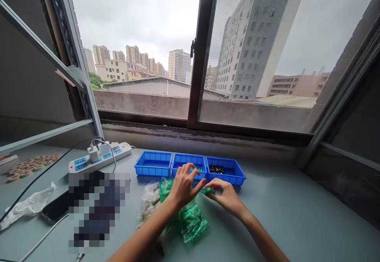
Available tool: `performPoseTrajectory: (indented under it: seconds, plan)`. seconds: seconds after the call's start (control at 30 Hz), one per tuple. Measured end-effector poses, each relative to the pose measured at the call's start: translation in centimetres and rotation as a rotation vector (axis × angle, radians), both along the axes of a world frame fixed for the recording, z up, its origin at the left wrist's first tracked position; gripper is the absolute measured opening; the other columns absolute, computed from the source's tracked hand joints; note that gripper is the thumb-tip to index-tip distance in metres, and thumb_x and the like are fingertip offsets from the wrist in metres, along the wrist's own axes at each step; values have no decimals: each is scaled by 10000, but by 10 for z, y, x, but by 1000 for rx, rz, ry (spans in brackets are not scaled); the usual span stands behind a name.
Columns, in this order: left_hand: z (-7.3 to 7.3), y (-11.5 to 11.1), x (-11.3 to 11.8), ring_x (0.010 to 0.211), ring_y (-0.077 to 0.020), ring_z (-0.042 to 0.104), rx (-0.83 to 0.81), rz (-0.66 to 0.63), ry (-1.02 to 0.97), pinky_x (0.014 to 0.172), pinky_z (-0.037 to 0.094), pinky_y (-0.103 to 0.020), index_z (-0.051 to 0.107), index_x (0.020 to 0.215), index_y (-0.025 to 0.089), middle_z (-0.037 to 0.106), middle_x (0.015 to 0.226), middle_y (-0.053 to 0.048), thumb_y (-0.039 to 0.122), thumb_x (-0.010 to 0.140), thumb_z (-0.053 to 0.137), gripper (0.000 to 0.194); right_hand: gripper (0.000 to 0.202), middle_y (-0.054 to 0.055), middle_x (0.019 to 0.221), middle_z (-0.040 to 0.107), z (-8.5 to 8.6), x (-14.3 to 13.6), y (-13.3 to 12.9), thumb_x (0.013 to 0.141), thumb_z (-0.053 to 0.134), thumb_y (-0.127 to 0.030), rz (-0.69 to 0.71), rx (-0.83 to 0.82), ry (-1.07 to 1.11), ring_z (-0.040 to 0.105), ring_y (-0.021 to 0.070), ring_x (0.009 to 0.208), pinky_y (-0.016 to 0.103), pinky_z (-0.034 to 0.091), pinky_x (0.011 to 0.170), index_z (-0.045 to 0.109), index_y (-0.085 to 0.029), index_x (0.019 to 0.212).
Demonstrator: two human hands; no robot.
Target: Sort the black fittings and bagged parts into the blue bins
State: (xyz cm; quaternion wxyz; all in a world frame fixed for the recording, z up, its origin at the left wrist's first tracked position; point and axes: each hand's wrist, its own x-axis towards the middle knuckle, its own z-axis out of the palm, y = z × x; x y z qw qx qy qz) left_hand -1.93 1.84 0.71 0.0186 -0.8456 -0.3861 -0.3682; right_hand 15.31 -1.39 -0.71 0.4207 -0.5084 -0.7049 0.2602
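My right hand [227, 196] pinches a small green piece [208, 190] that looks like plastic packaging. Beside it, my left hand [184, 183] is raised in front of the middle blue bin [177, 160], fingers apart, its thumb near the green piece. Green plastic packets [192, 222] lie under and in front of my left hand, partly hidden by my forearm. Clear bags [151, 196] with thin items in them are to the left of the packets. The middle bin holds small green pieces, and the right blue bin [236, 173] holds small black parts.
The left blue bin [152, 171] adjoins the middle one. Further left are a white power strip [102, 157] with plugs and cables, a black phone [55, 210], crumpled white plastic [29, 204] and several small wooden-looking pieces [31, 166]. A window stands behind the table.
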Motion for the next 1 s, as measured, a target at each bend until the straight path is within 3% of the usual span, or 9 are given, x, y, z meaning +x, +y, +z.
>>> performPoseTrajectory:
  seconds: [0.2,0.53,0.83,1.0]
  plan:
    - [-2,3,-1,893,-205,547,46,-26,81,779,438,-351,630,832,187,575,997,-78,395,874,470,266,342,60,822,721,7,12,0,607,720,-477,-150,-67,256,633,228,769,360,499,710,722,-212,822]
    - [15,-1,-6,807,-181,583,291,-195,189,726,475,-306,622,750,170,590,958,-86,419,843,525,283,434,61,826,736,11,8,-7,495,781,-510,-177,-83,520,663,261,834,412,500,812,715,-209,800]
    - [20,-1,-11,757,-156,584,410,-180,151,687,494,-296,626,815,156,587,939,-77,427,870,477,314,367,67,741,730,13,7,-3,532,744,-540,-182,6,483,663,266,784,413,519,752,726,-207,684]
    - [19,4,-13,807,-164,589,373,-154,165,707,496,-310,650,836,185,583,977,-73,416,855,510,270,342,85,938,712,11,9,-1,639,668,-532,-250,105,463,651,269,842,324,538,537,738,-224,770]
